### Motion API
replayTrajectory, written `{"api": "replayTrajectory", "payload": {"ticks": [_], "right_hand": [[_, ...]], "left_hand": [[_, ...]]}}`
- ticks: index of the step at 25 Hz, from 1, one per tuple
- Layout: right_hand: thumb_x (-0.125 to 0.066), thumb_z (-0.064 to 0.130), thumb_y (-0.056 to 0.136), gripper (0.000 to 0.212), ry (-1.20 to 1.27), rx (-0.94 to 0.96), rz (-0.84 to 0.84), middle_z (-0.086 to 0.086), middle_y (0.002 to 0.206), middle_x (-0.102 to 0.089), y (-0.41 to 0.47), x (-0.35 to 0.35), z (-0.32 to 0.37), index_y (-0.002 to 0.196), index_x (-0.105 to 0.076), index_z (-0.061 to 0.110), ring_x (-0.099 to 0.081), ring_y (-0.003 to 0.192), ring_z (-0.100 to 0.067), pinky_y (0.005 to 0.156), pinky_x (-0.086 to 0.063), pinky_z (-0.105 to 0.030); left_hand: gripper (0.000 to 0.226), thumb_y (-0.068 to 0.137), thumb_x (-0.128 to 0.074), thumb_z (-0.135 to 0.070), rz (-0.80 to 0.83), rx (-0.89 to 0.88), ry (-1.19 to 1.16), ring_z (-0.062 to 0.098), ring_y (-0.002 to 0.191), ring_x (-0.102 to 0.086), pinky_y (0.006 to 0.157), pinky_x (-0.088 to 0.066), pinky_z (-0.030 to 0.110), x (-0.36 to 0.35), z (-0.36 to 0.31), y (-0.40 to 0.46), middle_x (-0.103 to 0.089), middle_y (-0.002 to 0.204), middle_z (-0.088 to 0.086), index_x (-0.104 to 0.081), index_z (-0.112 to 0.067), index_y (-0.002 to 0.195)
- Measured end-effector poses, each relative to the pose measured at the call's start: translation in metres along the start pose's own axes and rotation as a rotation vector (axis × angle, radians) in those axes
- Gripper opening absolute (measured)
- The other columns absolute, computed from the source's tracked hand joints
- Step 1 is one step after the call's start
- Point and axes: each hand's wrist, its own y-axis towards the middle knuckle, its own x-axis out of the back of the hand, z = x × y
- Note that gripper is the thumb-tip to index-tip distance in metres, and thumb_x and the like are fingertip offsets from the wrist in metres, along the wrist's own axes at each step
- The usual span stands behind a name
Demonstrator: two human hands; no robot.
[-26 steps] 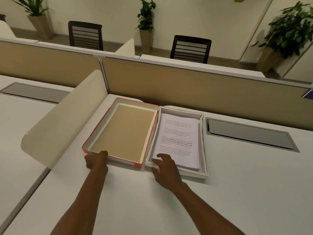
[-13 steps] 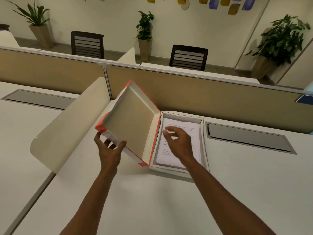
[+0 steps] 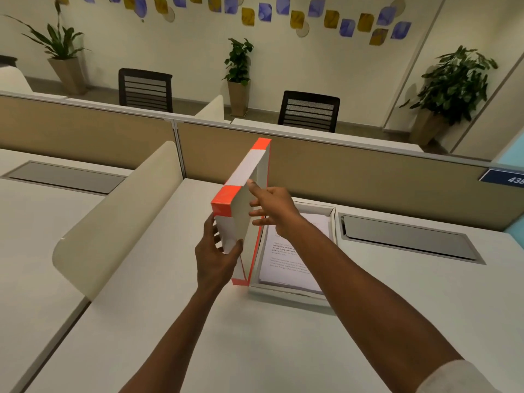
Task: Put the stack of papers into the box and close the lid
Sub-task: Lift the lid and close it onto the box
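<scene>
The white box tray [image 3: 289, 292] lies on the desk with the stack of printed papers [image 3: 286, 259] inside it. Its lid [image 3: 246, 182], white with orange-red corners and edges, stands almost upright along the tray's left side. My left hand [image 3: 218, 256] grips the lid's near lower edge from the left. My right hand [image 3: 272, 208] reaches over the papers, fingers spread, with the index fingertip touching the lid's inner face.
A cream curved divider [image 3: 119, 211] stands left of the lid. A beige partition [image 3: 354, 177] runs behind the box. A grey cable hatch [image 3: 408, 239] sits in the desk to the right. Chairs and potted plants stand beyond the partition.
The lid went from lying flat and open on the desk to nearly upright, swung up by my left hand. My right hand rose from the papers to the lid's inner face.
</scene>
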Motion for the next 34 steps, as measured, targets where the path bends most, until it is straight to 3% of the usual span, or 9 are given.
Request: {"api": "replayTrajectory", "payload": {"ticks": [4,9,13,16,21,23,27,30,34], "right_hand": [[-0.069,0.03,0.092,0.017,0.179,-0.041,0.007,-0.009,0.092,-0.074,0.006,-0.009,0.009,0.087,-0.061,0.017,-0.074,0.072,-0.02,0.049,-0.058,-0.029],[-0.064,0.018,0.096,0.011,0.255,-0.047,-0.036,-0.004,0.097,-0.068,0.007,0.004,0.003,0.104,-0.059,0.014,-0.069,0.088,-0.022,0.065,-0.058,-0.031],[-0.061,0.016,0.097,0.009,0.334,-0.031,-0.008,-0.004,0.094,-0.071,0.0,0.023,0.0,0.105,-0.063,0.015,-0.068,0.083,-0.019,0.069,-0.058,-0.033],[-0.059,0.016,0.098,0.008,0.377,-0.036,0.019,-0.005,0.096,-0.071,-0.007,0.038,-0.003,0.104,-0.064,0.016,-0.068,0.084,-0.018,0.072,-0.057,-0.034],[-0.057,0.018,0.099,0.031,0.364,-0.007,0.017,-0.008,0.103,-0.071,-0.022,0.082,-0.017,0.128,-0.06,0.007,-0.065,0.081,-0.017,0.065,-0.054,-0.029],[-0.063,0.016,0.096,0.032,0.331,0.016,-0.047,-0.009,0.109,-0.072,-0.029,0.104,-0.024,0.127,-0.057,0.013,-0.068,0.085,-0.019,0.062,-0.056,-0.029],[-0.062,0.014,0.096,0.022,0.154,0.047,-0.28,-0.011,0.113,-0.07,-0.039,0.143,-0.056,0.119,-0.062,0.015,-0.069,0.096,-0.024,0.065,-0.059,-0.032],[-0.052,0.031,0.101,0.022,0.099,0.042,-0.376,-0.006,0.101,-0.075,-0.049,0.159,-0.091,0.104,-0.072,0.02,-0.07,0.092,-0.024,0.066,-0.055,-0.03],[-0.053,0.037,0.1,0.039,-0.025,0.029,-0.406,-0.003,0.123,-0.067,-0.057,0.161,-0.151,0.137,-0.057,0.025,-0.066,0.106,-0.023,0.081,-0.058,-0.035]], "left_hand": [[0.079,0.083,-0.08,-0.029,0.049,-0.084,0.075,0.027,0.12,-0.064,0.096,-0.058,0.048,-0.012,-0.009,-0.006,-0.061,0.141,0.006,-0.037,-0.031,0.15],[0.087,0.069,-0.073,-0.072,0.25,-0.019,-0.03,-0.001,0.118,-0.06,0.091,-0.055,0.018,-0.002,0.005,0.0,-0.057,0.138,-0.018,-0.039,-0.044,0.144],[0.076,0.092,-0.037,-0.072,0.28,0.528,-0.132,0.032,0.141,-0.046,0.115,-0.04,0.049,-0.001,0.05,0.009,-0.048,0.153,0.011,-0.043,-0.022,0.149],[0.073,0.098,-0.041,-0.061,0.392,0.853,-0.275,0.039,0.127,-0.057,0.108,-0.046,0.05,-0.01,0.07,0.002,-0.057,0.139,0.019,-0.042,-0.006,0.147],[0.026,0.096,-0.064,-0.035,0.323,0.705,-0.403,0.031,0.105,-0.066,0.084,-0.059,0.044,-0.025,0.071,0.002,-0.065,0.125,0.017,-0.066,-0.016,0.113],[0.037,0.093,-0.068,-0.034,0.251,0.647,-0.456,0.026,0.101,-0.064,0.074,-0.059,0.037,-0.027,0.07,0.003,-0.064,0.123,0.014,-0.059,-0.015,0.123],[0.059,0.084,-0.07,-0.044,0.255,0.528,-0.506,0.027,0.107,-0.066,0.074,-0.064,0.033,-0.033,0.066,0.004,-0.06,0.122,0.006,-0.044,-0.025,0.134],[0.066,0.079,-0.068,-0.054,0.313,0.406,-0.351,0.022,0.107,-0.066,0.07,-0.062,0.022,-0.043,0.058,0.0,-0.057,0.126,0.003,-0.038,-0.03,0.133],[0.071,0.077,-0.068,-0.068,0.365,0.327,-0.169,0.017,0.099,-0.069,0.062,-0.058,0.017,-0.057,0.056,-0.012,-0.061,0.12,0.0,-0.035,-0.034,0.13]]}}
